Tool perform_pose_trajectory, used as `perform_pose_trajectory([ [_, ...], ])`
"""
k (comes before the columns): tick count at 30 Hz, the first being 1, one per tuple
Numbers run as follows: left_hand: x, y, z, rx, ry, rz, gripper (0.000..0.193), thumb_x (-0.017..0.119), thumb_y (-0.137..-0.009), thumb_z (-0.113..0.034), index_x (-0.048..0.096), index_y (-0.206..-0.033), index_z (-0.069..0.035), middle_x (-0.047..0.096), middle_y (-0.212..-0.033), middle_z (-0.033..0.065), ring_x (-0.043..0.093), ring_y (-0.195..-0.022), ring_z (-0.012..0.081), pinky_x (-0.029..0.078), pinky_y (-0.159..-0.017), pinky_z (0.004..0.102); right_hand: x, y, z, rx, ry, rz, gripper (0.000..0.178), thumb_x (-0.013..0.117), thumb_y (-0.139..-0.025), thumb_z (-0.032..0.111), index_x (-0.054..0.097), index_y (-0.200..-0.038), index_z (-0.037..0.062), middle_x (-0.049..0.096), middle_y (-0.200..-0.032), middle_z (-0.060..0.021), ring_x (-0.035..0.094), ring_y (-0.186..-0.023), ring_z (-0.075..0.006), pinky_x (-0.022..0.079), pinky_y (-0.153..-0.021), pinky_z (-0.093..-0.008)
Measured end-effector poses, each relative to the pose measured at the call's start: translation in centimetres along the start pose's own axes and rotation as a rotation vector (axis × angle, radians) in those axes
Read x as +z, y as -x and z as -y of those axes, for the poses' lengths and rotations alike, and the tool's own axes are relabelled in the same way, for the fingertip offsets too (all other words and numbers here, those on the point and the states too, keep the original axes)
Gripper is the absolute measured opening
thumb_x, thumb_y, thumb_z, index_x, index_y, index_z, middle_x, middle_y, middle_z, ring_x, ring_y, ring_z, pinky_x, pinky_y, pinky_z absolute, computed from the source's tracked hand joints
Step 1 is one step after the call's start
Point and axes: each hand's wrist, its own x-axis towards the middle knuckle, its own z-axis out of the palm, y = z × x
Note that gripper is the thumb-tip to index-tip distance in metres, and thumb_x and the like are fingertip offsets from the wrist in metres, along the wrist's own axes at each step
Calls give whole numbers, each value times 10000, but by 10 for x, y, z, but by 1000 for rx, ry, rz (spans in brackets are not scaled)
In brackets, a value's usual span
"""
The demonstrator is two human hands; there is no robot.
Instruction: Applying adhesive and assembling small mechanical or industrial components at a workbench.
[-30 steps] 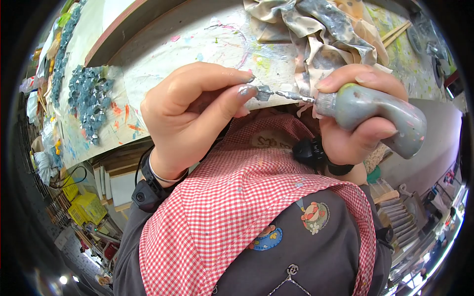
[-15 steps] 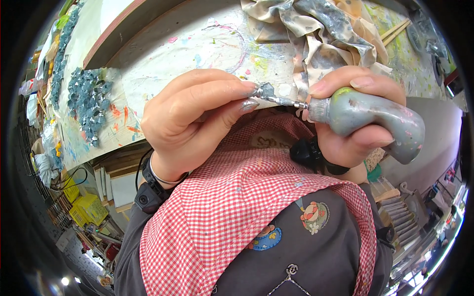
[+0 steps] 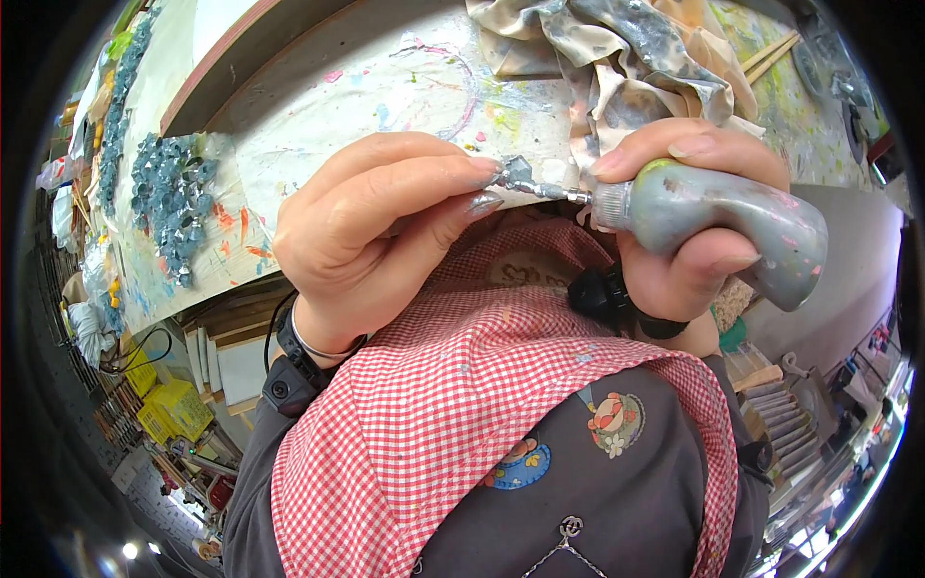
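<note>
Between thumb and fingertips of my left hand (image 3: 371,226) is a small grey-blue piece (image 3: 518,173) with a narrow, shiny silver-grey part reaching toward the right; its exact kind is too small to tell. My right hand (image 3: 699,222) is wrapped round a soft squeeze bottle (image 3: 747,217) of grey paint, tipped on its side with a dent in its body. From its ribbed cap a thin metal nozzle (image 3: 578,197) points left and meets or nearly meets the narrow part. Grey paint smears my left fingertips.
A pile of small grey-blue pieces (image 3: 173,202) lies on the paint-stained table (image 3: 308,116) at the left. A wooden frame edge (image 3: 226,67) stands behind it. Crumpled stained cloth (image 3: 617,58) lies at the far right, beside wooden sticks (image 3: 771,60). Yellow crates (image 3: 175,409) sit low at the left.
The squeeze bottle in my right hand has shifted slightly left and up, bringing its nozzle a bit nearer my left fingertips. My left hand has stayed almost in place.
</note>
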Motion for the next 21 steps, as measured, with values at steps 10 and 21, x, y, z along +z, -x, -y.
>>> perform_pose_trajectory([
  [10, 3, -1, 5, 64, -30, -52, 278, 676, -604, 79, 650, -864, -17, 613, -763, 111, 600, -661, 188, 469, -569, 239, 5, -1, 1, 26, -33, -25, 569, 373, -853, 535, 406, -985, -17, 559, -706, -166, 561, -609, -206, 447, -574, -257],
  [21, 4, 1, 4, 48, -33, -49, 286, 670, -595, 81, 652, -861, -20, 613, -754, 111, 599, -654, 189, 470, -566, 241, 2, 2, 6, 40, -6, -10, 577, 363, -853, 542, 411, -983, -18, 562, -698, -164, 563, -605, -202, 442, -564, -242],
])
